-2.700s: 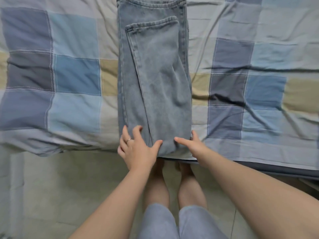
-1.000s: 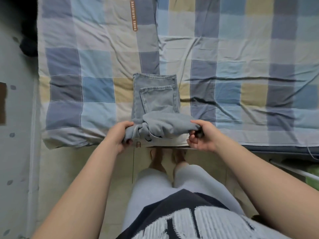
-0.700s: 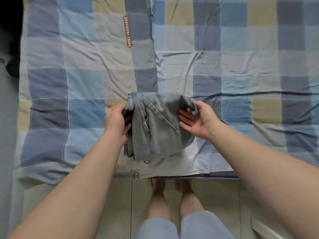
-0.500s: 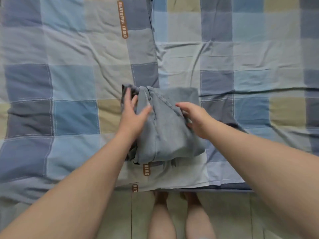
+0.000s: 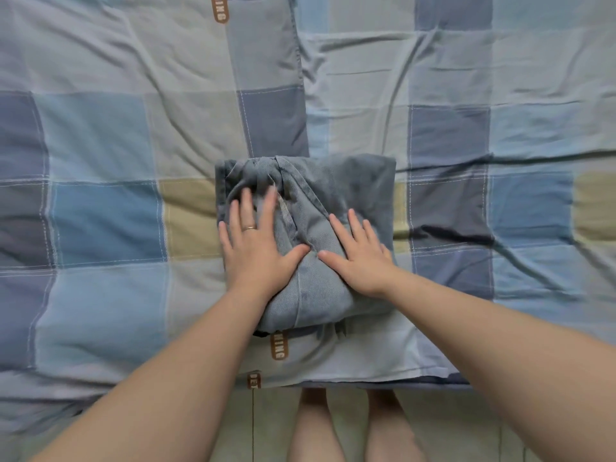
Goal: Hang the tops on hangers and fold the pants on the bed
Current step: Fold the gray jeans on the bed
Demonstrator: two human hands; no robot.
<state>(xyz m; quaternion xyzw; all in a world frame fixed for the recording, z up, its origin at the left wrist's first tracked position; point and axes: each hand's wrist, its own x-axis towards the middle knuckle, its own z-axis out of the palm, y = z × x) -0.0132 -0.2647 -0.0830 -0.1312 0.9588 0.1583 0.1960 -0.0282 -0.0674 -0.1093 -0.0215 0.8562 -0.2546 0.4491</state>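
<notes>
Left hand (image 5: 255,248) and right hand (image 5: 361,253): both flat, fingers spread, pressing folded jeans (image 5: 353,181) near the bed (image 5: 100,145) front edge; risk: bunched far-left corner, apparently loose, may spring open once pressure lifts, undoing the fold.

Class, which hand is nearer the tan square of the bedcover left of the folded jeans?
Left. The left hand presses the jeans at their left edge, beside the tan square; the right hand presses their right half, farther away.
</notes>
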